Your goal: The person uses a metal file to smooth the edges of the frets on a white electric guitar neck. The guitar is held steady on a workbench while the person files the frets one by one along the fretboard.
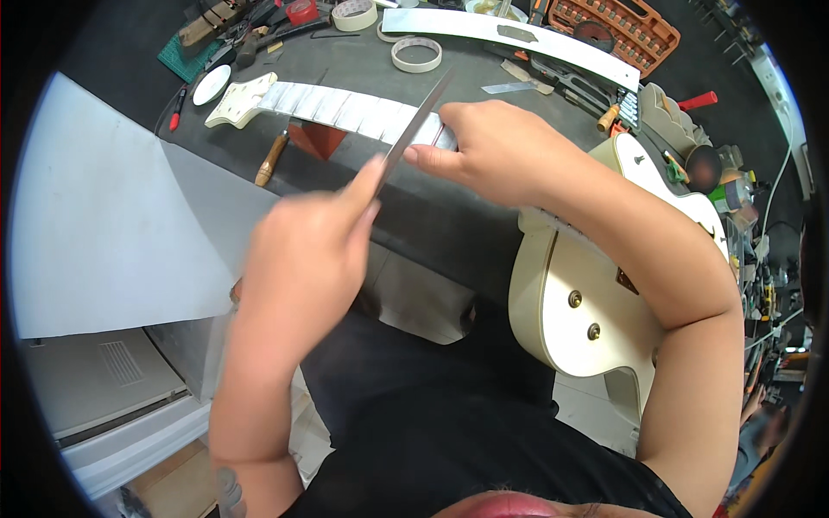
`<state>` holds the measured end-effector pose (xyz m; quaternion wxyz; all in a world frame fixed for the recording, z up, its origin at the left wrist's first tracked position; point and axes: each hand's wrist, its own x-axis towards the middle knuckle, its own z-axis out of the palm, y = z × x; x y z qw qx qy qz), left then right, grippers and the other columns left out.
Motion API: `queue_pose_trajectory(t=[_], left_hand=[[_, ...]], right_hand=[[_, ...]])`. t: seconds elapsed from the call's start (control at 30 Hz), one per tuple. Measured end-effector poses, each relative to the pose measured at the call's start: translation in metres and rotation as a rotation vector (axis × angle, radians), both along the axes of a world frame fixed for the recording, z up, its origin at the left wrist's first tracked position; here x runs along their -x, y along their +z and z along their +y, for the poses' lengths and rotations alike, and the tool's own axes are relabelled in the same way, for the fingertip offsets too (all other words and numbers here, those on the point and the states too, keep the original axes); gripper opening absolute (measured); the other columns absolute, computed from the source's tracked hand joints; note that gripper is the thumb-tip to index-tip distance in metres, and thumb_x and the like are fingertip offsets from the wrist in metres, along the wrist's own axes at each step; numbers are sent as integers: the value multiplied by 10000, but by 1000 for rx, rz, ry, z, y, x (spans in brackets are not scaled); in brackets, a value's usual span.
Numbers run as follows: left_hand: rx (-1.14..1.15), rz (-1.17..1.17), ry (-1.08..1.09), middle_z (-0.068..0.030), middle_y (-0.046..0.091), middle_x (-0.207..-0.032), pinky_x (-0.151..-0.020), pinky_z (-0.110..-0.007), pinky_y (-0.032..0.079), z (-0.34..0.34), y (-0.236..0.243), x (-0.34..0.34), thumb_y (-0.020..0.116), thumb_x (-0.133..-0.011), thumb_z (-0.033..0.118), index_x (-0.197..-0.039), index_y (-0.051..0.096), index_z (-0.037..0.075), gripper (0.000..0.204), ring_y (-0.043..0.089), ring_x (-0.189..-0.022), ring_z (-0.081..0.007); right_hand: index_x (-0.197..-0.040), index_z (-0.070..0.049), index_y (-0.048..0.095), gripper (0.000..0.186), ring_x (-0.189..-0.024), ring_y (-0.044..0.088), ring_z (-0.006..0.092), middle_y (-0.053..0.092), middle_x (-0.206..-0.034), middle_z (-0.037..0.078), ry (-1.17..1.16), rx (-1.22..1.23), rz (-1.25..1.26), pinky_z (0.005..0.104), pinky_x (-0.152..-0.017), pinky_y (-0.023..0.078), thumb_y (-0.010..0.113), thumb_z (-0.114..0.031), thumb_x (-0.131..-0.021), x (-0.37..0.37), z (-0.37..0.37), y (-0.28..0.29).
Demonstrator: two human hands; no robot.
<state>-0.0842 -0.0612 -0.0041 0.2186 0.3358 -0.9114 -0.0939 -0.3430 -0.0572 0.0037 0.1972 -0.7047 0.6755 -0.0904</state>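
A cream electric guitar (544, 319) lies across the bench, its neck (354, 112) covered in white tape between the frets and its headstock (233, 102) pointing left. My left hand (315, 255), blurred, grips a long, thin metal file (414, 116), index finger along it, angled up over the taped neck. My right hand (492, 151) is closed on the neck near the body, its thumb tip beside the file. A red block (315, 142) sits under the neck, and a wooden-handled tool (270, 160) lies in front of it.
Tape rolls (416, 56), a white bar (509, 39), an orange toolcase (609, 30) and a white dish (211, 85) are at the back. Tools and containers (730, 190) crowd the right. A large white board (112, 207) stands left. Another person (760, 440) shows at far lower right.
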Motion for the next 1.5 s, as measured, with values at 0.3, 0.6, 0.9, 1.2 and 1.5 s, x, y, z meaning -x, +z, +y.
queue_pose_trajectory(t=[0.3, 0.6, 0.9, 1.2, 1.5], left_hand=[[-176, -29, 83, -210, 696, -795, -665, -486, 546, 57, -2, -57, 770, -1002, 53, -1514, 713, 102, 518, 695, -696, -408], [-14, 7, 8, -211, 721, -811, -694, -536, 540, -21, 1, 31, 727, -1047, 133, -1448, 740, 93, 403, 694, -714, -442], [-263, -22, 153, -191, 675, -759, -691, -505, 541, 77, 5, -69, 757, -1012, 52, -1524, 706, 116, 518, 685, -712, -432], [-56, -5, 19, -218, 706, -789, -705, -547, 530, -22, 1, 39, 718, -1051, 118, -1424, 748, 65, 378, 702, -750, -436], [-196, -110, 132, -198, 664, -745, -656, -494, 523, 56, 9, -45, 776, -994, 54, -1505, 724, 103, 516, 664, -684, -414]], right_hand=[[-1092, 56, 733, 741, -961, 760, 491, 775, -943, 290, -35, -19, -5, 556, -870, 587, 621, -677, -1078, 9, 3, -5], [-1116, 51, 741, 717, -960, 762, 486, 781, -954, 290, 15, 29, -2, 551, -879, 586, 626, -656, -1083, 1, 0, -5], [-1141, 40, 771, 704, -1055, 784, 434, 807, -1057, 262, -31, -95, 61, 532, -941, 608, 613, -643, -1079, -2, 6, 9], [-1118, 57, 741, 743, -976, 768, 480, 785, -969, 295, 18, 25, 7, 546, -890, 592, 622, -676, -1077, 6, 1, -7], [-1169, 38, 772, 696, -1009, 793, 433, 816, -988, 237, -56, -84, 42, 523, -915, 620, 619, -634, -1073, 2, 3, -1]])
